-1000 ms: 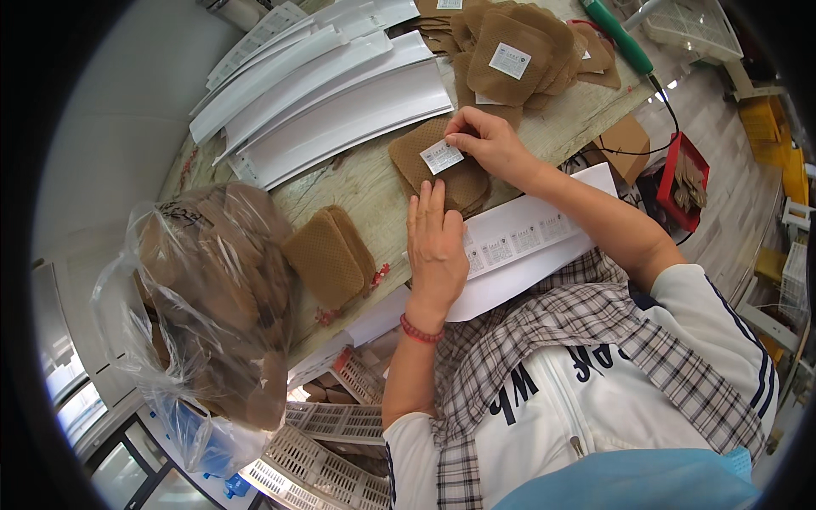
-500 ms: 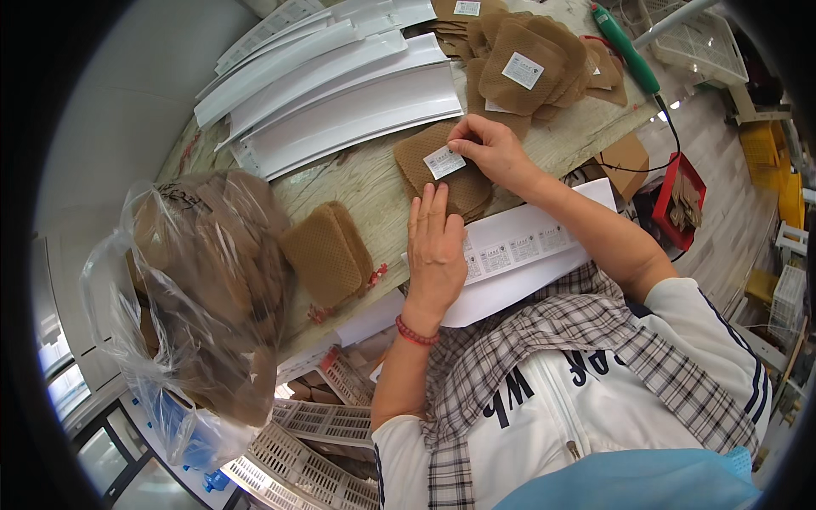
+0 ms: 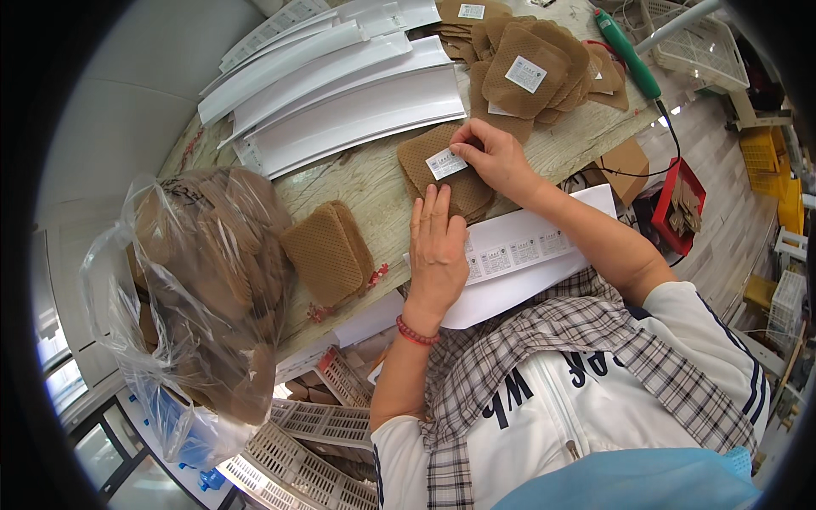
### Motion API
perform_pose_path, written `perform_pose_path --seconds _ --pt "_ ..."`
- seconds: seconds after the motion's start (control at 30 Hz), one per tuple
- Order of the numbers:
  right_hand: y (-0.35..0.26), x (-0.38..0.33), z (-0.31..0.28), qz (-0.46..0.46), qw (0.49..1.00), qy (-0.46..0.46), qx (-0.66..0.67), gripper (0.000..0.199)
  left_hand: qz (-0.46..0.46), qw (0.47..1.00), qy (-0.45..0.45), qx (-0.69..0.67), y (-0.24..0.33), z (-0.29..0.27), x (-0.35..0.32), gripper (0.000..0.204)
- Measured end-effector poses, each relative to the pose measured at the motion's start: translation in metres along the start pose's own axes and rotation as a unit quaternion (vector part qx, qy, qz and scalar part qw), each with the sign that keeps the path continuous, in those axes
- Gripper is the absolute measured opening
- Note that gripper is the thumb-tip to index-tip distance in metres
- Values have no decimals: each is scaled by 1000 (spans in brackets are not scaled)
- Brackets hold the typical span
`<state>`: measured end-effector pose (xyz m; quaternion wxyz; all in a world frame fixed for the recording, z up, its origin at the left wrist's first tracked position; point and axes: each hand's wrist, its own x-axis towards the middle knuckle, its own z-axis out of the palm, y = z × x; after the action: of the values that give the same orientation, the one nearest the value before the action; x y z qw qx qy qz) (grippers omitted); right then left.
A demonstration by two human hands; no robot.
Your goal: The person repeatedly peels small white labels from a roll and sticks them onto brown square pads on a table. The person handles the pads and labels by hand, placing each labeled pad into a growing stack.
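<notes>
1. The wooden table takes up most of the view, with long white curved strips stacked along its far side.
2. Off to my left sits a big clear plastic bag stuffed with brown pads (can't count them through the plastic).
3. A white label sheet lies at the near edge of the table, partly hanging over it toward me.
4. At the far end there's a pile of labelled brown pads, and a small unlabelled stack sits just beside the bag.
5. The brown quilted pad I'm working on lies in the middle of the table, between both hands.
6. My left hand is flat, fingers straight and together, holding nothing, resting palm-down on the sheet with fingertips on the pad's near edge.
7. My right hand is curled, fingertips pressing the small white label down on the pad.
</notes>
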<state>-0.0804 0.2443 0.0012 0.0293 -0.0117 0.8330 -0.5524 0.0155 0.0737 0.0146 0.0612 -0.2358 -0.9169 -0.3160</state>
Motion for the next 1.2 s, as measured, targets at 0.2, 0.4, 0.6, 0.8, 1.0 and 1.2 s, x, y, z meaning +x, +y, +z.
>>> perform_pose_path --seconds 0.2,0.4,0.6,0.8,1.0,1.2 --pt "4 0 1 -9 1000 4 13 13 -2 1000 -10 4 2 -1 0 4" --pt "11 -1 4 -19 999 24 17 16 -5 1000 -17 0 2 -1 -1 4" --pt "8 -2 4 -17 1000 25 8 15 -5 1000 -17 -3 2 -1 0 4" --pt "8 -5 4 -33 999 31 -15 14 -17 1000 -6 -16 2 2 -3 6" --pt "6 -8 3 -52 997 43 -25 13 -13 1000 -14 -7 4 -3 0 6" --pt "3 -10 3 -65 996 44 -45 11 1 1000 -19 3 2 0 -1 7"
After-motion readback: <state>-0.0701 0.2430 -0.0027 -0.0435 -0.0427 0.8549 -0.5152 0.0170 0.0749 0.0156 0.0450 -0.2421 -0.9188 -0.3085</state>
